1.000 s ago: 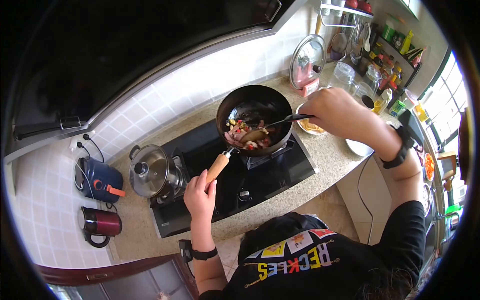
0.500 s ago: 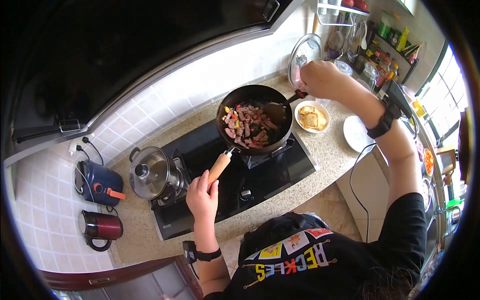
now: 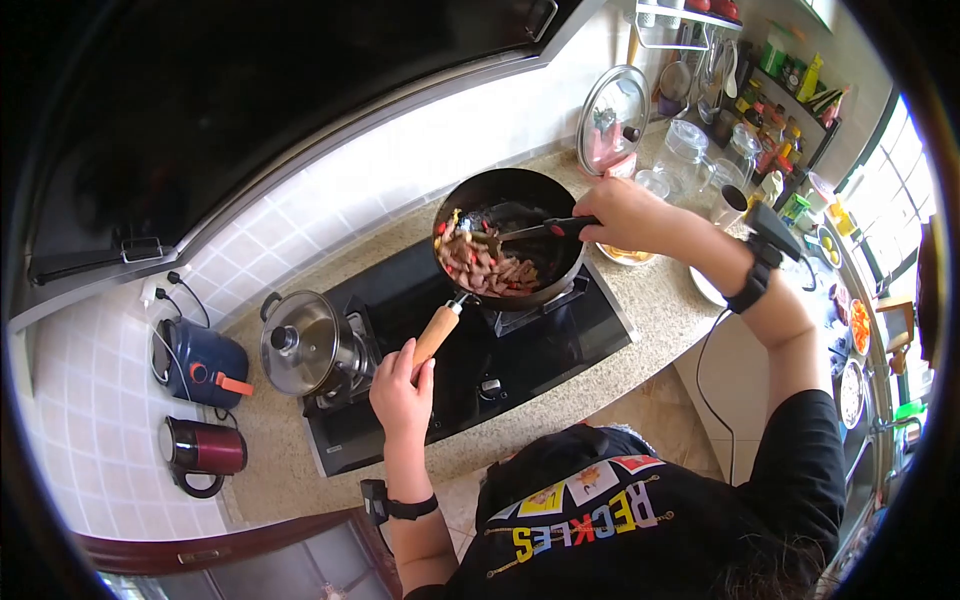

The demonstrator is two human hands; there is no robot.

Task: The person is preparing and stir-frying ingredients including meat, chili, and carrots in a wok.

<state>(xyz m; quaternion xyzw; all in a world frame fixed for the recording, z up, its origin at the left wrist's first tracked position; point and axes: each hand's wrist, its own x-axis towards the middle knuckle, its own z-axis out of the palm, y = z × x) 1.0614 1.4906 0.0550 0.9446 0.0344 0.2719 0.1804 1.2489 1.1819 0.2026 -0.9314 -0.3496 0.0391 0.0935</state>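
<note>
The left hand's (image 3: pixel 403 393) grip was wrapped round the wooden handle (image 3: pixel 437 332) at seven o'clock of the wok (image 3: pixel 512 186) on the stove (image 3: pixel 535 352); the right hand's (image 3: pixel 628 213), near three o'clock, clasped the spatula (image 3: pixel 540 231), its head among the meat pieces (image 3: pixel 492 273).

- The wok (image 3: pixel 512 183) stands on the right part of the stove (image 3: pixel 455 368).
- In it lie meat pieces (image 3: pixel 490 272); a spatula (image 3: pixel 524 232) reaches among them.
- On the left part stands a pot (image 3: pixel 300 350).
- Left of the pot are an appliance (image 3: pixel 205 352) and, before it, a kettle (image 3: pixel 212 445).
- Right of the wok are a bowl (image 3: pixel 628 262), then a plate (image 3: pixel 708 289).
- Behind the bowl stands a lid (image 3: pixel 612 108).
</note>
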